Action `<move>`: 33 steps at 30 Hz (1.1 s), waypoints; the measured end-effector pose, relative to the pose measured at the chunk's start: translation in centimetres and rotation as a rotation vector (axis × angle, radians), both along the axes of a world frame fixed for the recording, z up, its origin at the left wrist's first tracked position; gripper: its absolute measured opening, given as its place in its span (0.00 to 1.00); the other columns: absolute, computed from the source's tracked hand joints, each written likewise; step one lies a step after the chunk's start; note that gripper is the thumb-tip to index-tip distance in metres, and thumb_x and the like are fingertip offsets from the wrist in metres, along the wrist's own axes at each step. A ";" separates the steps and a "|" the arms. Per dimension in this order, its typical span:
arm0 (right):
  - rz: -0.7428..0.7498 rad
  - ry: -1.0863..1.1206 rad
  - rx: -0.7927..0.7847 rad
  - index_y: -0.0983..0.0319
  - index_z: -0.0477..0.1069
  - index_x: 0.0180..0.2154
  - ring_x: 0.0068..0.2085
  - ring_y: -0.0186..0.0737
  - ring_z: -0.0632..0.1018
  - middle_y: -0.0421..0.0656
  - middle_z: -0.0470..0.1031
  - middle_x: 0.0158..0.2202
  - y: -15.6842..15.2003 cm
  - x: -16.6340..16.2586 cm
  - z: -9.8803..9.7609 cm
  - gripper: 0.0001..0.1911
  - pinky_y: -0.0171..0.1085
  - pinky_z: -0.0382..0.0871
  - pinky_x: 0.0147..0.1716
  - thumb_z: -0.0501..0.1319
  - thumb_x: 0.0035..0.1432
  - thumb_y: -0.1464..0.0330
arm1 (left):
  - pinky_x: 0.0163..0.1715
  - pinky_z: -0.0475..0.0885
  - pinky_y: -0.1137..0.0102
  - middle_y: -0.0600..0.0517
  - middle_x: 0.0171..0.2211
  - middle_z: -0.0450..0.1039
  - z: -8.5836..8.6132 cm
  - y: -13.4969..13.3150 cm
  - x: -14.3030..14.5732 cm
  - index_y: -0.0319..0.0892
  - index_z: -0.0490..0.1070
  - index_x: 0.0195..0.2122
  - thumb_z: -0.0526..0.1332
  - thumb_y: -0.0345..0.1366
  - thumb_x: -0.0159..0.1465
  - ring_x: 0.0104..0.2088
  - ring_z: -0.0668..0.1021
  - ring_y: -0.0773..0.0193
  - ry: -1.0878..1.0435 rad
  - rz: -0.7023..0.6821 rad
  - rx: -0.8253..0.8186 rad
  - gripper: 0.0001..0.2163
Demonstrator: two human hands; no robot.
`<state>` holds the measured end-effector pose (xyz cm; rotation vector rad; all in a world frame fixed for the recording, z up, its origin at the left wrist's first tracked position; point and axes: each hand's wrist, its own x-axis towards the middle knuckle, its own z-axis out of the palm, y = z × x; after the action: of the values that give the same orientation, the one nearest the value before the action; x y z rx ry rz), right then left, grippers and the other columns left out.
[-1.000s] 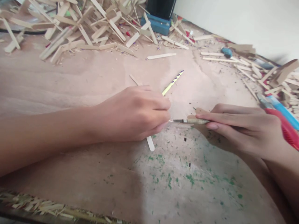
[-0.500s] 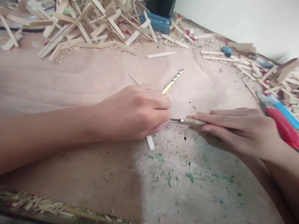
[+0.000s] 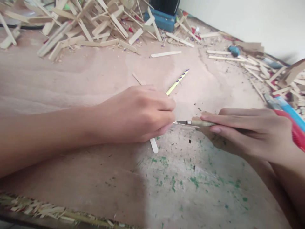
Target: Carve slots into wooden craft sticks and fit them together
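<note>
My left hand [image 3: 143, 114] is closed, knuckles up, on a thin wooden strip [image 3: 192, 126] whose end sticks out to the right. The fingertips are hidden. A craft stick [image 3: 154, 145] passes beneath this hand, showing above and below it. A yellow-green pencil [image 3: 177, 82] with dark spots lies slanted behind the knuckles, its lower end hidden. My right hand [image 3: 245, 130] grips a craft knife [image 3: 201, 122] by its pale handle, index finger stretched along it. The metal blade points left at the left fingers, just above the strip.
Craft sticks [image 3: 102, 25] lie heaped along the back, near a blue block [image 3: 162, 19] under a black object. At right are a red-handled tool [image 3: 297, 133], a blue strip [image 3: 292, 111] and more sticks. Shavings [image 3: 38, 208] line the wooden table's [image 3: 95, 187] front edge.
My right hand and the craft knife have shifted slightly right, baring more of the blade and the thin strip. My left hand has stayed almost in place.
</note>
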<state>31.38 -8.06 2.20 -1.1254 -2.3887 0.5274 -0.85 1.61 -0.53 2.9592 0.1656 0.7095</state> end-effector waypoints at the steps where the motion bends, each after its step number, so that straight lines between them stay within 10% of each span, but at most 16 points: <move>1: 0.002 -0.003 0.003 0.36 0.71 0.76 0.28 0.30 0.78 0.37 0.82 0.37 0.0 0.0 0.1 0.33 0.34 0.71 0.24 0.68 0.78 0.69 | 0.36 0.73 0.62 0.51 0.37 0.84 0.0 0.0 0.0 0.43 0.84 0.38 0.57 0.32 0.81 0.33 0.78 0.61 -0.001 -0.002 -0.005 0.17; 33: 0.021 -0.002 0.023 0.30 0.65 0.77 0.32 0.37 0.85 0.34 0.88 0.41 0.0 0.0 -0.4 0.38 0.38 0.79 0.26 0.69 0.77 0.69 | 0.35 0.70 0.66 0.53 0.36 0.82 0.0 0.0 -0.1 0.42 0.84 0.39 0.58 0.32 0.81 0.33 0.77 0.63 -0.012 -0.012 0.022 0.16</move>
<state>31.36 -8.04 1.81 -1.0927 -2.4047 0.5041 -0.94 1.63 -0.53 2.9737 0.1393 0.7318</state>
